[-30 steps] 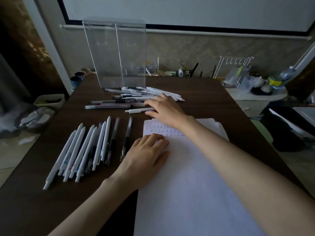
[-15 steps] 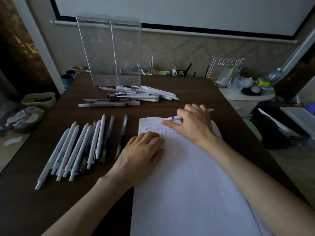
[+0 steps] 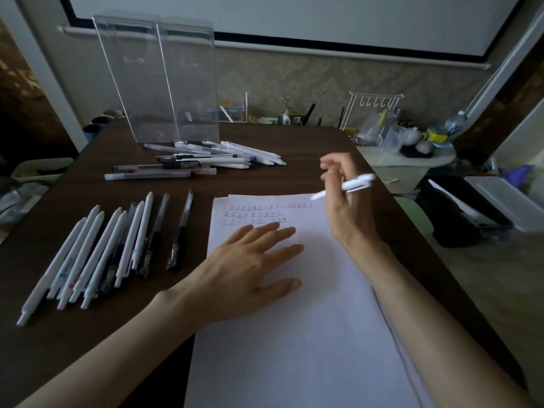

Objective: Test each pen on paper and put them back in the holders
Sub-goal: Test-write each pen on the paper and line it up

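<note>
My right hand (image 3: 343,198) holds a white pen (image 3: 357,183) in its fingers, raised just above the top right corner of the white paper (image 3: 294,334). My left hand (image 3: 250,266) lies flat on the paper with fingers spread, just below three rows of small written marks (image 3: 259,214). A row of several white and dark pens (image 3: 100,248) lies left of the paper. Another heap of pens (image 3: 203,160) lies farther back, in front of two clear, empty acrylic holders (image 3: 159,81).
The dark wooden table (image 3: 73,334) ends close to the paper's right side. A small round side table (image 3: 412,163) with a white wire rack, bottles and cups stands at the right. Cups (image 3: 97,125) sit at the far left edge.
My right hand has carried a white pen from the far heap back over the paper and lifted it. My left hand has spread its fingers flat on the sheet.
</note>
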{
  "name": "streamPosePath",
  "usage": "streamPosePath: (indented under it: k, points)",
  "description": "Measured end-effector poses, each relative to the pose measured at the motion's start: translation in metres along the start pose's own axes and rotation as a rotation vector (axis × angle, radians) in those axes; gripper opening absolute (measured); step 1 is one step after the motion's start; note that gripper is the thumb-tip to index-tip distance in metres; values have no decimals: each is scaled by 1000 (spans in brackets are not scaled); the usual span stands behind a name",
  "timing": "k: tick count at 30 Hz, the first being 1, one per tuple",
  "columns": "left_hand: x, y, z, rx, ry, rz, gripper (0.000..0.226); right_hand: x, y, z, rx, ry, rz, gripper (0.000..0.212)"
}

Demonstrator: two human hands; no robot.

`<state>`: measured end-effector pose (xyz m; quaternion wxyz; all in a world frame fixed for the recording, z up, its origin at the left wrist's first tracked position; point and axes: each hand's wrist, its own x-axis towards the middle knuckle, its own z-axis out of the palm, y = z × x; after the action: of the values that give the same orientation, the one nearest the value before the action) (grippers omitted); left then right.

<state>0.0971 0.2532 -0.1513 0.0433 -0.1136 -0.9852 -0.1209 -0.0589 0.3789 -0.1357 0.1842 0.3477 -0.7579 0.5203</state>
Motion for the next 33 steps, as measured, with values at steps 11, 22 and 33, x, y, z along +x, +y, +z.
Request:
streamPosePath:
  k: [11, 22, 33]
  points:
    - [6, 0, 16, -7, -46, -70, 71, -8, 11, 19, 176, -279, 492, 27]
    - [6, 1, 17, -28, 4, -74, 70, -10, 5, 25, -69, -306, 325, 22]
    - [7, 0, 17, -18, -5, -78, 68, -10, 6, 25, -77, -287, 362, 21]
